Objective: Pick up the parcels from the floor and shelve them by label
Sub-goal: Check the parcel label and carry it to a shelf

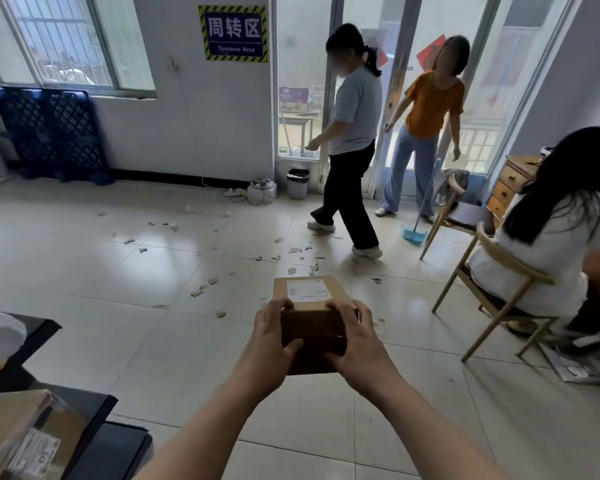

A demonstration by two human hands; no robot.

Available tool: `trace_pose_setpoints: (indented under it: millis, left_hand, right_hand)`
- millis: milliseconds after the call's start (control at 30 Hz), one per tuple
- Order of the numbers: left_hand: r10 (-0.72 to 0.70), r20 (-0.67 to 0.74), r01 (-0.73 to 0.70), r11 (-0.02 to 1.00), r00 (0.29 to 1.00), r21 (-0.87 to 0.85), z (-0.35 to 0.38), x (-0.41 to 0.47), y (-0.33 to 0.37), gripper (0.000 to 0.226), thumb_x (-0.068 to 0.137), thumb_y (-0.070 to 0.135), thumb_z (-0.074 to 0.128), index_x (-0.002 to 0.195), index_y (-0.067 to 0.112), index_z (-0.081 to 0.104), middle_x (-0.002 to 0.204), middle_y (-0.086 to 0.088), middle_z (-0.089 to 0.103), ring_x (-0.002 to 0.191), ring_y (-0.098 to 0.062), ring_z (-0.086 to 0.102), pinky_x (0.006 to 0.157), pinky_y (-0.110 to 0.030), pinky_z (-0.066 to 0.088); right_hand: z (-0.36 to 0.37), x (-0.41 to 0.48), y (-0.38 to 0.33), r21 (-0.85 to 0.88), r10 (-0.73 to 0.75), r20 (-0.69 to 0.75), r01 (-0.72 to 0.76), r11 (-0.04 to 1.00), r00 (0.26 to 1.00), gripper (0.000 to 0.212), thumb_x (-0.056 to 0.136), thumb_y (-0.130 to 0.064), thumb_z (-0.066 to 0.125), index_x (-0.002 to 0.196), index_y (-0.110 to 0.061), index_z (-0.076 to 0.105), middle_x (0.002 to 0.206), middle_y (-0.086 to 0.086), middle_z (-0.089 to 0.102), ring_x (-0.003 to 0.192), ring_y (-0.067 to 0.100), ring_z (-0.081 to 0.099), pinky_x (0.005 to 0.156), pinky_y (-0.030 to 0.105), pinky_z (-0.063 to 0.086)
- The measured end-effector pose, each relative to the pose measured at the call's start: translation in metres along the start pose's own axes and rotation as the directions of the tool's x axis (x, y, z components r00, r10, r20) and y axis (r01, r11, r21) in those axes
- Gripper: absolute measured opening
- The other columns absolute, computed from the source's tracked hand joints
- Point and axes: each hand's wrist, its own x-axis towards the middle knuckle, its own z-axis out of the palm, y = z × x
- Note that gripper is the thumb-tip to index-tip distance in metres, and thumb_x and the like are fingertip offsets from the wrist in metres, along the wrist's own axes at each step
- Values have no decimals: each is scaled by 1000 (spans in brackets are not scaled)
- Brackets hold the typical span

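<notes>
**Desk:** Where is the parcel?

**Photographer:** A brown cardboard parcel point(314, 334) is held clear of the tiled floor point(118, 271) in a two-handed grip. The left hand point(274, 341) clamps its left side and the right hand point(361, 344) its right, fingers curled over the top edge and thumbs pressed on the near face.

**Desk:** And the label?

**Photographer:** A white label point(307, 292) sits on the top face, just beyond the fingertips; the print is too small to read.

**Desk:** What surrounds the grip?

**Photographer:** Beyond it, pale scraps point(205, 284) litter the floor. Farther on, a person in a grey shirt point(355, 112) is caught mid-stride by the glass doors, with a person in an orange shirt point(433, 105) to the right and a blue dustpan point(413, 233) at their feet. Right of the grip, a long-haired person point(551, 244) sits on a wooden chair point(510, 258). Left of it and nearer the camera, a second labelled parcel point(21, 427) lies on a dark surface. On the far wall hangs a sign point(234, 32) reading "Turnover Area".
</notes>
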Motion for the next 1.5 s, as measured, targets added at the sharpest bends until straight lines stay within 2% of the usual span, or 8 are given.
trace_pose_setpoints:
  millis: [333, 433, 700, 867, 1067, 1167, 1333, 1500]
  left_hand:
    - [-183, -82, 177, 982, 980, -70, 6, -5, 14, 28, 90, 39, 56, 106, 27, 37, 126, 0, 31, 101, -19, 48, 87, -38, 52]
    - [-230, -133, 229, 973, 964, -21, 8, -5, 20, 33, 85, 46, 60, 100, 21, 43, 120, -3, 41, 95, -16, 48, 84, -30, 46]
    - [-302, -282, 352, 924, 911, 148, 4, -7, 39, 77, 51, 81, 62, 102, 26, 42, 109, 1, 50, 104, -22, 48, 83, -38, 46]
    - [-403, -320, 470, 866, 857, 169, 3, -11, 45, 104, 36, 93, 53, 111, 22, 41, 116, -5, 50, 112, -27, 46, 92, -46, 47]
    - [-487, -297, 545, 824, 821, 154, -1, -13, 48, 114, 27, 90, 57, 117, 24, 34, 122, -8, 40, 119, -29, 38, 98, -49, 41]
    - [-457, -270, 516, 829, 847, 216, -7, -15, 40, 108, 34, 86, 64, 117, 27, 29, 125, -9, 36, 121, -29, 35, 100, -49, 39]
    - [-344, -89, 351, 852, 935, 388, -19, -24, 19, 104, 46, 71, 74, 127, 34, 21, 135, -6, 27, 128, -27, 25, 104, -49, 31]
    - [-246, 84, 184, 875, 966, 447, -26, -32, 13, 104, 46, 65, 79, 128, 39, 21, 140, 0, 23, 131, -23, 19, 108, -47, 27]
  right_hand:
    - [-6, -6, 6, 167, -87, 56, 77, 983, 995, 58, 78, -11, 67, 119, -42, 41, 140, -11, 25, 113, 11, 43, 88, 16, 48]
    - [-9, -5, 7, 201, -99, 58, 85, 976, 993, 53, 79, -9, 63, 118, -39, 45, 138, -12, 26, 115, 8, 40, 75, 1, 43]
    - [-9, -9, 9, 403, -77, 17, 63, 913, 997, 70, 77, 5, 34, 138, -29, 37, 138, -9, 42, 129, 15, 43, 106, 41, 43]
    - [-9, -12, -5, 417, -161, -3, 147, 897, 987, 60, 87, 11, 32, 139, -18, 41, 135, -5, 44, 128, 14, 44, 108, 35, 41]
    - [-11, -16, -14, 412, -223, 17, 197, 890, 975, 53, 89, 8, 37, 134, -18, 47, 125, -8, 48, 117, 8, 50, 91, 9, 41]
    - [-14, -12, -7, 350, -247, 71, 208, 913, 966, 59, 86, 9, 41, 137, -21, 44, 128, -5, 50, 116, 10, 54, 95, 17, 46]
    - [-26, 10, -2, -77, -316, 203, 337, 938, 927, 77, 82, -7, 61, 144, -37, 28, 142, -4, 36, 122, 16, 44, 102, 28, 41]
    - [-36, 33, -7, -404, -260, 393, 420, 813, 882, 100, 76, -21, 72, 147, -43, 6, 160, -2, -1, 147, 23, -4, 120, 46, 1]
